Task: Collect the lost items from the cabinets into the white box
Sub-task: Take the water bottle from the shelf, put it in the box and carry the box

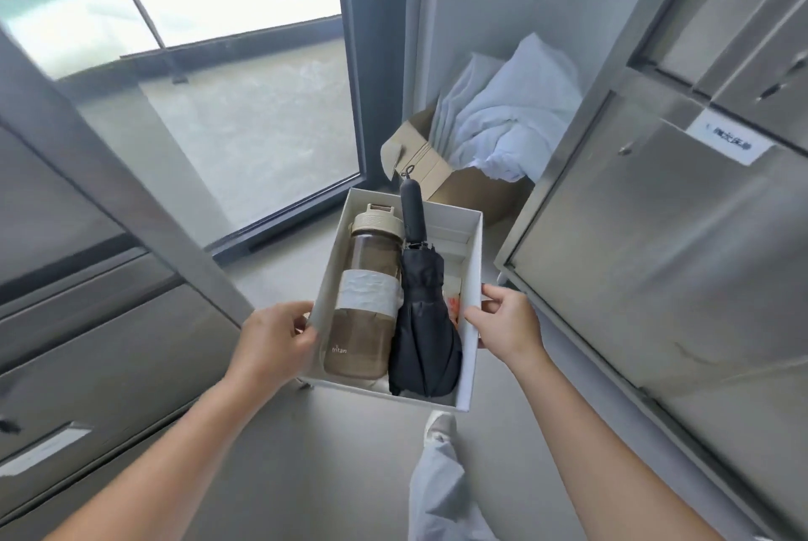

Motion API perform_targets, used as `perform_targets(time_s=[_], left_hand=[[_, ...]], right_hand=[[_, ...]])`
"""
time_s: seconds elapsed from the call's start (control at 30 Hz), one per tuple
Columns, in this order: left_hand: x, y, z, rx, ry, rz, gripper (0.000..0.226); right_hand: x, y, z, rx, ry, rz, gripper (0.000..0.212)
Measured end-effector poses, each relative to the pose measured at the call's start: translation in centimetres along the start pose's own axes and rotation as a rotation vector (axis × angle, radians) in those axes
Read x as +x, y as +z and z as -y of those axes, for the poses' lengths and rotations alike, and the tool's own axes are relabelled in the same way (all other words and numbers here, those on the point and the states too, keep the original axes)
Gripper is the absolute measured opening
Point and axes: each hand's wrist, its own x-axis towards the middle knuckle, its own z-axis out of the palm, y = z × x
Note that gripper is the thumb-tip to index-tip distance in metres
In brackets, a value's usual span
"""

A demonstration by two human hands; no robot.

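Note:
The white box [471, 260] is held above the floor in the middle of the head view. My left hand [273, 344] grips its left wall and my right hand [507, 322] grips its right wall. Inside lie a brown water bottle [365, 300] with a beige lid and a white paper band, and a folded black umbrella [424, 309] whose handle sticks out over the far rim. A small orange-and-white item [454, 304] shows beside the umbrella, mostly hidden.
Steel cabinets stand on both sides: shut doors at the left [100, 348] and a labelled door at the right [656, 256]. A cardboard box [437, 173] with white cloth [511, 121] sits on the floor ahead. A glass door [245, 116] is beyond. My foot [439, 427] is below the box.

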Motion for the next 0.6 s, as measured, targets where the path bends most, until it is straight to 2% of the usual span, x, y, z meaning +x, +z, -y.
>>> perform_targets(time_s=[0.07, 0.17, 0.33, 0.4, 0.6], left_hand=[[4.3, 1.3, -1.0, -0.008, -0.026, -0.005, 0.017], [10.4, 2.9, -1.9, -0.007, -0.074, -0.033, 0.028], [19.1, 3.1, -3.4, 0.012, -0.165, -0.080, 0.029], [22.5, 2.8, -3.7, -0.011, -0.203, -0.109, 0.028], [32.5, 3.2, -1.1, -0.068, -0.289, -0.112, 0.030]], right_hand=[[5.2, -0.4, 1.3, -0.015, -0.023, 0.011, 0.043], [12.3, -1.0, 3.8, -0.017, -0.039, 0.054, 0.031], [22.3, -0.7, 8.4, -0.049, -0.070, 0.111, 0.026], [25.7, -0.2, 10.5, -0.083, -0.098, 0.121, 0.008], [36.2, 4.1, 14.4, -0.125, -0.140, 0.165, 0.007]])
